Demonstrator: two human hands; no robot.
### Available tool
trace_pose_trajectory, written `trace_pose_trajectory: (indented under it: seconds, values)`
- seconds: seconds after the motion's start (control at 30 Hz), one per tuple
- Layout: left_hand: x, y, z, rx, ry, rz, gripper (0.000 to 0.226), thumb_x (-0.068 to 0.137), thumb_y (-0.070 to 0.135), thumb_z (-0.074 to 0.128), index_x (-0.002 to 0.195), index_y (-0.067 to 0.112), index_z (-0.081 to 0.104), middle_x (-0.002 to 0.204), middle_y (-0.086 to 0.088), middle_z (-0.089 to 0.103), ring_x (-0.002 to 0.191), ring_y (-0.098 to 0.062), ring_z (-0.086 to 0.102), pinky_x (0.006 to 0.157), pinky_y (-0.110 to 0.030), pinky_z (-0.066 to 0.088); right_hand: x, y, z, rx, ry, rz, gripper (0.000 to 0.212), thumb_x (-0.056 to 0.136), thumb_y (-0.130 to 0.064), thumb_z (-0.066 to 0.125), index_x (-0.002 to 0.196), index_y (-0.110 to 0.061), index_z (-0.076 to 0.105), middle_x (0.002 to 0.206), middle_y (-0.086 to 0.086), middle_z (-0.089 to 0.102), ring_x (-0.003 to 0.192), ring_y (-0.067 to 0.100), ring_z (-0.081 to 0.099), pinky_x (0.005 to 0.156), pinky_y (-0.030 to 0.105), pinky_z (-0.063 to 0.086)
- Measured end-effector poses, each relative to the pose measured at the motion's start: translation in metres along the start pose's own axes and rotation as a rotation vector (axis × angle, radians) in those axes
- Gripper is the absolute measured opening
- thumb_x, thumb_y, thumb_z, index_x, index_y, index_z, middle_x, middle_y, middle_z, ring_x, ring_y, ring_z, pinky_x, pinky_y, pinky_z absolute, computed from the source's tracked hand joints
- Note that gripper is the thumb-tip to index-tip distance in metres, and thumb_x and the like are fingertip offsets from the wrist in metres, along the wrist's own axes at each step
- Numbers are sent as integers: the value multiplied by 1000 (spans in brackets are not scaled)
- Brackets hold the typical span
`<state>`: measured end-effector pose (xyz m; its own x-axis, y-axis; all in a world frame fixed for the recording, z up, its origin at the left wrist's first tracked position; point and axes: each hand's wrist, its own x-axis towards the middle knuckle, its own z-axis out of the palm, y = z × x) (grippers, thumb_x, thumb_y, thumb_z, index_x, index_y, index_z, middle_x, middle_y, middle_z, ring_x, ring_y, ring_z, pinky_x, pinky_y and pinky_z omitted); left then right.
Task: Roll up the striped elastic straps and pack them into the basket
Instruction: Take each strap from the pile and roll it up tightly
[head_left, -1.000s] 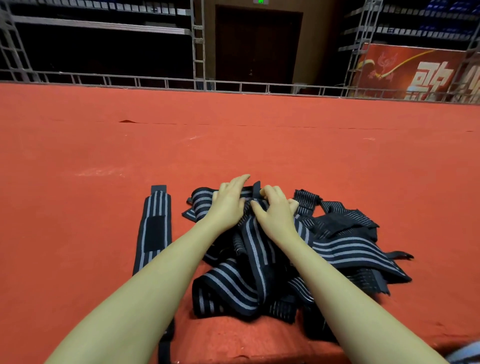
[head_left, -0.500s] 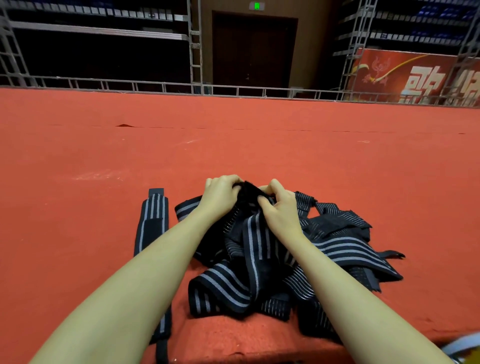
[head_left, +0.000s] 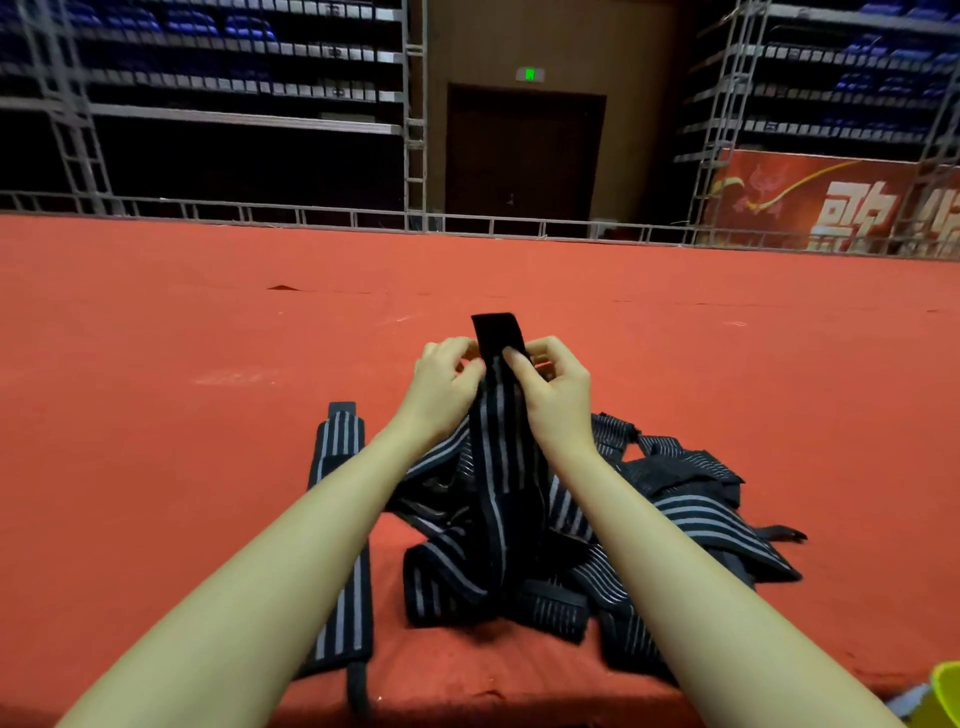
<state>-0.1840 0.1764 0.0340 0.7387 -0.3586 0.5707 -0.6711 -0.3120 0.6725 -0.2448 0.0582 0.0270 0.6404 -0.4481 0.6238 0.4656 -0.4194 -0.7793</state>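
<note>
Both my hands hold one striped strap up above the pile.

My left hand and right hand each pinch an edge of the lifted strap near its plain black end, fingers curled, thumbs on the near face; that black tab stands up past my fingertips while the rest hangs down into the heap of straps on the red carpet. One flat strap lies stretched out just left of the heap, partly under my left forearm. At the bottom right corner a yellow-green rim shows, possibly the basket, but I cannot tell.
</note>
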Motion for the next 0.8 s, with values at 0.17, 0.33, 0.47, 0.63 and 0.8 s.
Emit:
trace_pose_trajectory:
  seconds: [0.17, 0.33, 0.47, 0.63, 0.8]
  values:
    - [-12, 23, -27, -85, 65, 51, 10, 90, 11, 59, 80, 15, 61, 69, 6, 59, 64, -11, 50, 62, -27, 41, 0, -24, 5, 93, 9, 39, 16, 89, -19, 67, 84, -4, 66, 79, 10, 67, 72, 15, 59, 70, 33, 49]
    - [-14, 45, -61, 64, 161, 85, 9, 89, 14, 63, 89, 9, 70, 78, 4, 64, 60, 6, 50, 58, -6, 35, -10, -32, 11, 27, -167, 67, 25, 86, -17, 69, 108, -10, 59, 97, -5, 64, 84, 7, 59, 73, 14, 46]
    - [-21, 55, -80, 116, 234, 59, 14, 88, 18, 65, 90, 5, 71, 81, -1, 67, 70, -9, 56, 64, -13, 38, -26, -36, 17, -31, -249, 48, 30, 86, -17, 70, 110, -17, 53, 95, -15, 59, 82, -1, 57, 65, 7, 42]
    - [-29, 69, -98, 87, 303, 37, 13, 88, 17, 63, 90, 6, 69, 82, -7, 68, 73, -14, 58, 70, -24, 45, -26, -62, 20, 99, -156, 6, 21, 84, -8, 69, 85, -20, 53, 86, 3, 64, 78, 15, 60, 71, 28, 48]
    - [-29, 95, -116, 67, 326, 43, 18, 90, 21, 61, 101, 8, 66, 85, -3, 66, 77, -17, 60, 75, -29, 49, -22, -99, 22, 200, -108, -83, 18, 85, -8, 69, 77, -17, 56, 75, 3, 64, 70, 12, 59, 67, 29, 48]
